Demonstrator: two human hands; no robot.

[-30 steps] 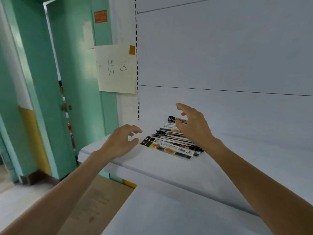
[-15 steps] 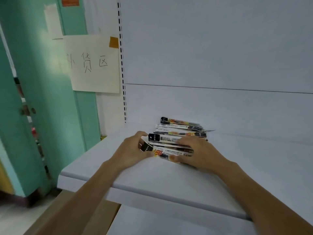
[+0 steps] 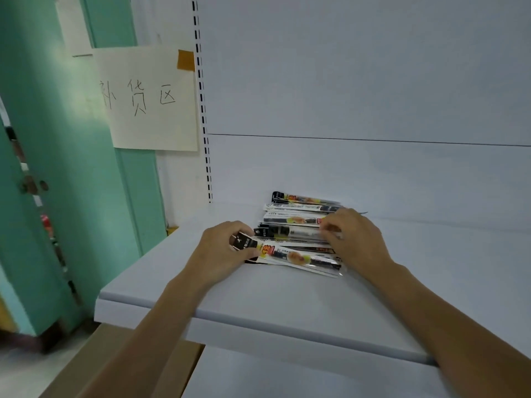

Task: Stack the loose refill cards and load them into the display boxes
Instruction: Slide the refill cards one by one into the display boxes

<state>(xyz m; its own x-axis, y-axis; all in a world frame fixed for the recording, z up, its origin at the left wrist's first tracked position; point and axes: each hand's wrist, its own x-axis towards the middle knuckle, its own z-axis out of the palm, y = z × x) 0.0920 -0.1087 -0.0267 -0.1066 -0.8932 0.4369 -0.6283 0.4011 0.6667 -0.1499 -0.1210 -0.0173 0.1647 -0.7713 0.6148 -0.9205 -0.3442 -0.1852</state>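
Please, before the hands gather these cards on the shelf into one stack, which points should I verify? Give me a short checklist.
1. Left hand grips the front card's left end: ok.
2. Right hand touches the refill cards' right ends: ok, though its fingers are blurred.
3. Cards squared into one stack: not ok, they lie fanned out.
4. All cards rest on the shelf, none over its front edge: ok.
5. Display boxes within reach: cannot tell, none is in view.
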